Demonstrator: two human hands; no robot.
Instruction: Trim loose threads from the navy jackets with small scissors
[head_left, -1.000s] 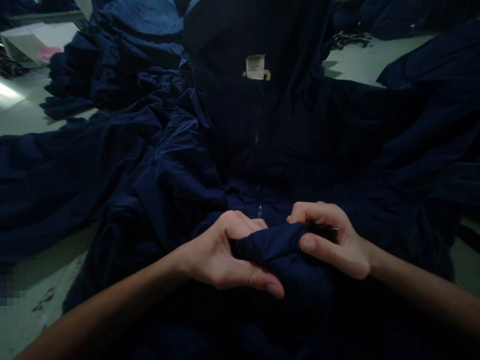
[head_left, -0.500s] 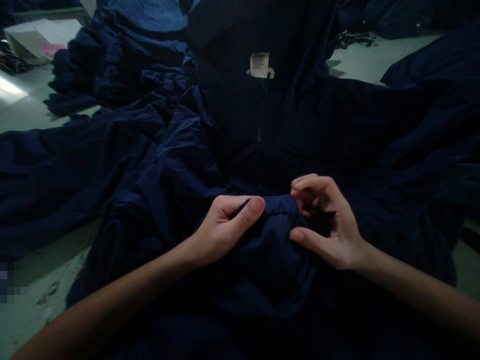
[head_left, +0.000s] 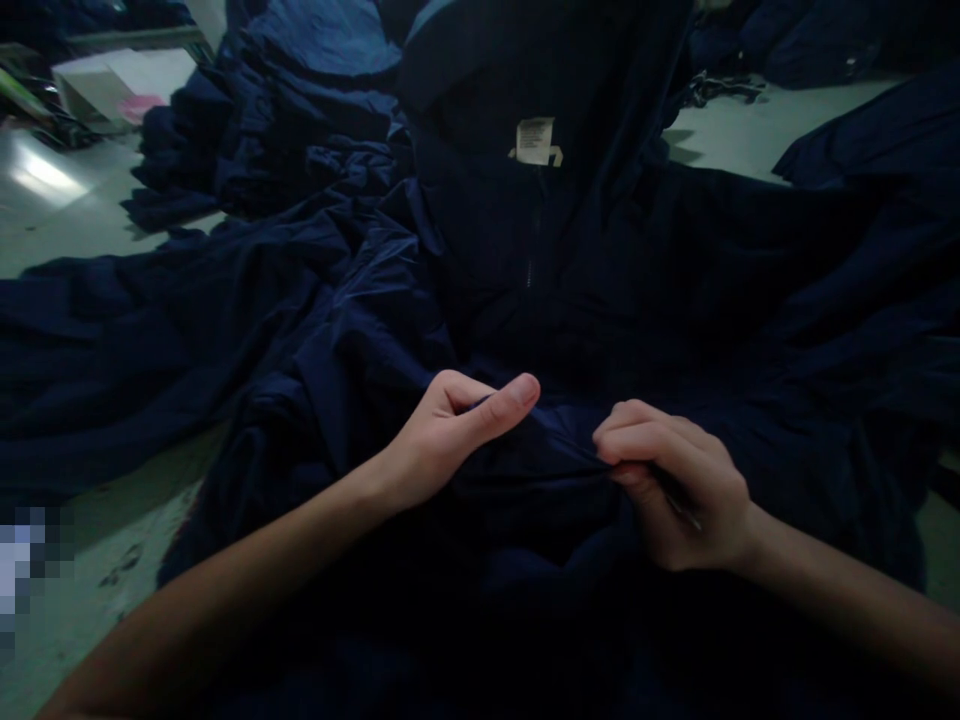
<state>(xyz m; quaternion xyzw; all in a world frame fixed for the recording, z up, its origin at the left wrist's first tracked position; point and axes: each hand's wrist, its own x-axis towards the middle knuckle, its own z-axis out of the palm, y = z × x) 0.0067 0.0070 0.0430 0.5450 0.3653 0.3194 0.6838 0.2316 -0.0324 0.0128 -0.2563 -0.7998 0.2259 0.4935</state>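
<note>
A navy nylon zip jacket [head_left: 570, 300] lies spread out and rumpled in front of me, with a white care label [head_left: 535, 141] at its collar and a dark zipper [head_left: 531, 270] down the middle. My left hand [head_left: 457, 440] pinches a fold of the navy fabric between thumb and fingers. My right hand [head_left: 679, 490] grips the same fabric a short way to the right. A thin dark implement [head_left: 677, 497] shows among its fingers, too dim to name.
Heaps of navy garments [head_left: 270, 130] lie at the upper left, with more [head_left: 825, 50] at the upper right. A white cardboard box [head_left: 120, 85] stands at the far upper left. Pale concrete floor [head_left: 75, 190] shows around the cloth.
The bunched fold between my hands has pulled flatter. My right hand has dropped lower and closed its fingers, and my left thumb has straightened.
</note>
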